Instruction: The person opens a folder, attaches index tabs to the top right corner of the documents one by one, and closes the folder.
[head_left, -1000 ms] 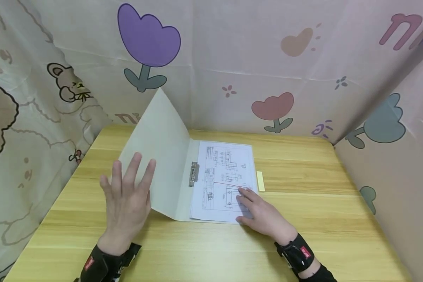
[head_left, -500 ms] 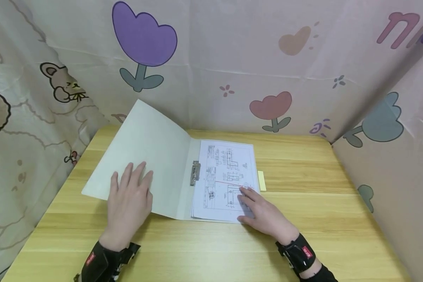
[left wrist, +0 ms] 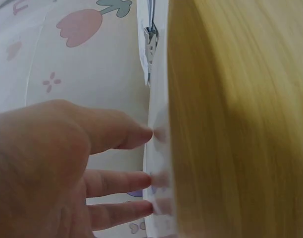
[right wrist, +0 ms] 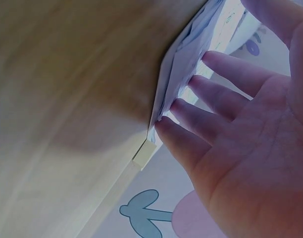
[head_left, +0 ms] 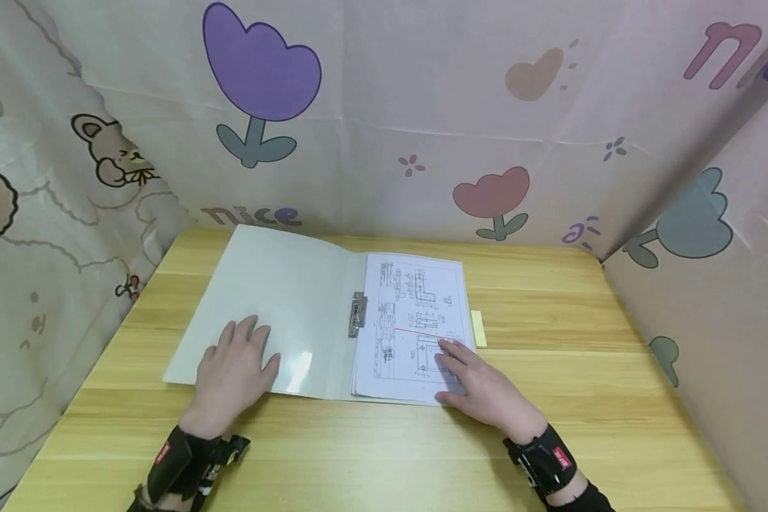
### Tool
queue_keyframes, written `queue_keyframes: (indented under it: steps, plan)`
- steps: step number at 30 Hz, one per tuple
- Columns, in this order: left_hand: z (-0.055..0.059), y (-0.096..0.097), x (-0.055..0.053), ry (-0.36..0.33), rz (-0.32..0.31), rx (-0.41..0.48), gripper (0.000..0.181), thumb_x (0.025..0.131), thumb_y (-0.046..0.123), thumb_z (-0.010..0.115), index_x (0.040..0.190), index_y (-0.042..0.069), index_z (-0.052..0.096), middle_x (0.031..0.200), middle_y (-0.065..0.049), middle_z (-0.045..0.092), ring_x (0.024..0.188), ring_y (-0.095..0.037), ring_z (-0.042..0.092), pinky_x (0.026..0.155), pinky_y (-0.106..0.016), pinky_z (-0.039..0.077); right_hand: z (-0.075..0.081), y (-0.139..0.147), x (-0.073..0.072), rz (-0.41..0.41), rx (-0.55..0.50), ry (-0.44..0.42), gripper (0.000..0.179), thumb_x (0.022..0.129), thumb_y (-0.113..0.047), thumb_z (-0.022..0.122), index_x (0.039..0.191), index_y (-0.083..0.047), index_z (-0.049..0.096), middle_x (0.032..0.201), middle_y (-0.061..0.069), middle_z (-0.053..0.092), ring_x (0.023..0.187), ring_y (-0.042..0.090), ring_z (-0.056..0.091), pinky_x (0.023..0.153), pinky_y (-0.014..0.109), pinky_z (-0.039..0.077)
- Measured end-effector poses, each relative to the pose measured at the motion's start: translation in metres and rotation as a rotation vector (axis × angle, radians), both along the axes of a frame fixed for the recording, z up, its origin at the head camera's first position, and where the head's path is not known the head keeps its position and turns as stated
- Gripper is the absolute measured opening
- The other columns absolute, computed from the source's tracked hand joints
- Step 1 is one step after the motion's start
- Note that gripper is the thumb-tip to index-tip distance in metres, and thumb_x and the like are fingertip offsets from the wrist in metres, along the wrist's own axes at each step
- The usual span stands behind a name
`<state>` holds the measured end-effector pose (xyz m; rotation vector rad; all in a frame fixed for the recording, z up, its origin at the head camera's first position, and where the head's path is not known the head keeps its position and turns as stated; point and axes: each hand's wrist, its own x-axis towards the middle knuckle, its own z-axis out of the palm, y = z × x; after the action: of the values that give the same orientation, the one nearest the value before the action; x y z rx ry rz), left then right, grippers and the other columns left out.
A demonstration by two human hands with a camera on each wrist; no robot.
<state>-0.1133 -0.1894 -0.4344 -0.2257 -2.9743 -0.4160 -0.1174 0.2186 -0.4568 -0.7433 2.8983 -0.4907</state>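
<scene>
A pale file folder (head_left: 294,299) lies spread on the table, its cover turned to the left. My left hand (head_left: 233,373) rests on the inside of that cover; in the left wrist view its fingertips (left wrist: 144,136) meet the glossy surface. On the folder's right half lies a stack of printed technical drawings (head_left: 416,284), beside a metal clip (head_left: 357,314) at the spine. My right hand (head_left: 486,387) rests on the lower right of the top sheet with fingers spread. In the right wrist view its fingertips touch the edge of the paper stack (right wrist: 183,72).
A small pale yellow block (head_left: 478,328) sticks out at the folder's right edge. The wood-grain table (head_left: 563,313) extends around the folder. Printed fabric (head_left: 371,107) hangs behind and at both sides. Each wrist wears a black strap (head_left: 540,462).
The folder cover, raised and leaning earlier, has come down to the left until it lies nearly flat. My left hand has lowered with it onto the cover. The right hand has stayed on the papers.
</scene>
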Motion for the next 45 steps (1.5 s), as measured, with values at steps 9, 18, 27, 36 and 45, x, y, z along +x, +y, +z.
queue_keyframes:
  steps: [9,18,27,36,45]
  plan:
    - [-0.008,-0.004,-0.004,-0.106,-0.007,0.001,0.051,0.096,0.025,0.070,0.131,-0.010,0.062,0.143,-0.036,0.051,0.126,-0.057,0.052,0.080,-0.070,0.055,0.001,0.001,0.000,0.005,0.000,-0.001,0.071,0.088,-0.035,0.084,0.144,-0.001,0.059,0.163,0.017,0.040,0.149,0.041,0.038,0.118,0.053,0.037]
    - [-0.013,-0.006,-0.004,-0.119,-0.021,-0.044,0.050,0.096,0.026,0.070,0.132,-0.008,0.063,0.142,-0.036,0.052,0.126,-0.057,0.051,0.075,-0.068,0.057,0.002,0.000,-0.001,0.005,-0.005,-0.004,0.070,0.088,-0.034,0.084,0.145,-0.002,0.059,0.163,0.017,0.039,0.149,0.040,0.038,0.118,0.053,0.037]
    - [-0.011,-0.004,-0.002,-0.079,-0.034,-0.074,0.049,0.095,0.025,0.071,0.130,-0.008,0.065,0.141,-0.035,0.054,0.126,-0.055,0.053,0.088,-0.069,0.053,0.006,-0.001,0.000,-0.007,-0.010,-0.013,0.070,0.086,-0.032,0.085,0.144,-0.002,0.059,0.163,0.018,0.039,0.149,0.040,0.039,0.118,0.053,0.037]
    - [-0.007,-0.002,0.003,0.012,-0.048,-0.043,0.052,0.093,0.020,0.072,0.130,-0.014,0.060,0.143,-0.037,0.048,0.133,-0.053,0.046,0.102,-0.068,0.044,0.008,-0.001,0.001,-0.007,-0.024,0.001,0.068,0.086,-0.030,0.085,0.143,-0.003,0.061,0.162,0.018,0.040,0.148,0.039,0.041,0.117,0.053,0.038]
    - [0.004,0.004,0.006,0.221,-0.082,-0.084,0.050,0.086,0.017,0.080,0.122,-0.012,0.063,0.139,-0.034,0.051,0.126,-0.050,0.049,0.096,-0.062,0.046,0.006,0.000,0.000,-0.011,-0.035,0.029,0.064,0.087,-0.030,0.084,0.142,-0.004,0.062,0.161,0.017,0.042,0.146,0.039,0.043,0.115,0.054,0.041]
